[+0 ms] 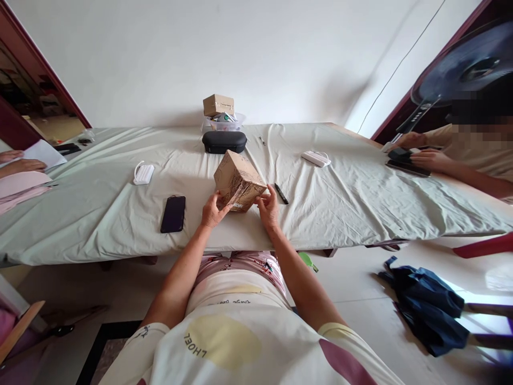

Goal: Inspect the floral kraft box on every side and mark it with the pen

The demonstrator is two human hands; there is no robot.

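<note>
A brown cardboard box with dark scribbles is tilted on one corner near the front edge of the cloth-covered table. My left hand grips its lower left side, fingers curled against it. My right hand holds its lower right side, thumb and fingers pressed on the cardboard. A black pen lies just right of my right hand. A black phone lies face down to the left of my left hand.
A black case and a clear tub topped by a small box stand at the back. Two white gadgets lie on the cloth. Other people's hands rest at the far left and right. Blue cloth lies on the floor.
</note>
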